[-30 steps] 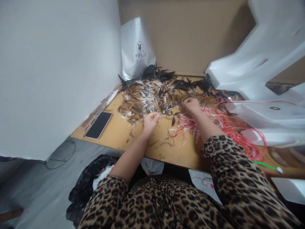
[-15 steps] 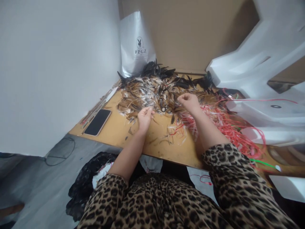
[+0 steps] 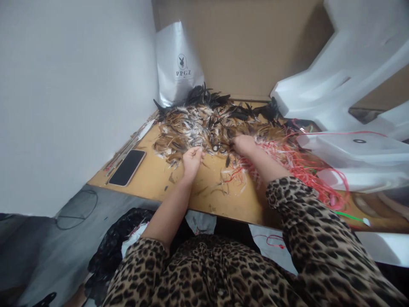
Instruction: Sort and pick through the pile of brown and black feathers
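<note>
My left hand (image 3: 192,162) is closed in a pinch just above the front edge of the feather pile. A thin brown feather (image 3: 204,163) appears to poke out under its fingertips. My right hand (image 3: 244,146) reaches down into the brown feathers (image 3: 262,130) right of the middle; its fingertips are blurred and partly hidden there. The pile holds brown, whitish and black feathers (image 3: 207,96), the black ones mostly at the back. Beneath my right forearm lies a tangle of red and pink ribbon strips (image 3: 298,164).
A phone (image 3: 127,167) lies at the table's left. A silver-white bag (image 3: 179,64) stands behind the feathers. White foam pieces (image 3: 338,149) crowd the right side. Below the wooden table (image 3: 214,187) sits a black plastic bag (image 3: 110,238), with a cable (image 3: 78,217) on the floor.
My right hand has moved down and left into the brown feathers. The left hand stays pinched in nearly the same place. The whole view has shifted slightly.
</note>
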Demonstrator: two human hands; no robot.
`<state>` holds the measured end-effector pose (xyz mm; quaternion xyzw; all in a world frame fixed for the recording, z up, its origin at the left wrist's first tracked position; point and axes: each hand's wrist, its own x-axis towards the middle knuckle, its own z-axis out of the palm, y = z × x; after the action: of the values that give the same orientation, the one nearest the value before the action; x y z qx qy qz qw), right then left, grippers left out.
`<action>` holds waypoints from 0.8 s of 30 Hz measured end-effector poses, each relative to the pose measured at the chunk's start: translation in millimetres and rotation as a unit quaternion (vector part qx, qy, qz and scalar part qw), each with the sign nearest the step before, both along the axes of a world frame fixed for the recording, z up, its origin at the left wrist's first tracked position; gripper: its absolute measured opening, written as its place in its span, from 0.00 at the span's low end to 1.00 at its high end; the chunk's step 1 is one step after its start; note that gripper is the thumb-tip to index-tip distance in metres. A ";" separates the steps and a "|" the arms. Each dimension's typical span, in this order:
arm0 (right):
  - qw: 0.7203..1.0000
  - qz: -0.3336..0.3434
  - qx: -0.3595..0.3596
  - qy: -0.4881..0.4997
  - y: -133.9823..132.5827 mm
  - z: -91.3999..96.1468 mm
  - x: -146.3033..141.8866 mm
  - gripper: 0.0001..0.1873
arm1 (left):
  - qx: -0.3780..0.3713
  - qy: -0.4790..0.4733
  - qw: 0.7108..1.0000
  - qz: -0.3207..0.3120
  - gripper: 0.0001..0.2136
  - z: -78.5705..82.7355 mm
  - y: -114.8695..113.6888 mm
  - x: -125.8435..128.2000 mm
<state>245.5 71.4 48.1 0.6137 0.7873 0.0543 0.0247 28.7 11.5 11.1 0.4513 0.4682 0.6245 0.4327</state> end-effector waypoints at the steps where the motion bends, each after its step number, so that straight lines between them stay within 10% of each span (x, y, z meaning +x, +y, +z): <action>1: 1.000 -0.001 0.003 0.000 1.6 -1.9 -0.3 0.16 | 0.000 0.005 1.000 0.000 0.10 -0.1 0.0 0.1; 8: 0.982 -0.036 0.079 0.167 7.0 -5.0 13.4 0.12 | 0.009 0.016 1.000 -0.011 0.10 -3.4 1.2 0.7; 17: 0.687 -0.154 0.088 0.705 10.1 11.8 68.8 0.09 | -0.004 0.023 1.000 -0.019 0.11 -4.2 1.9 1.7; 24: 0.627 -0.210 0.076 0.746 10.6 -2.4 102.4 0.09 | -0.011 0.032 0.999 -0.024 0.11 -5.9 2.4 2.0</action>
<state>347.8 82.0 45.7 0.5926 0.3793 -0.3688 -0.6074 30.7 14.0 5.2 0.4778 0.4777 0.5939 0.4368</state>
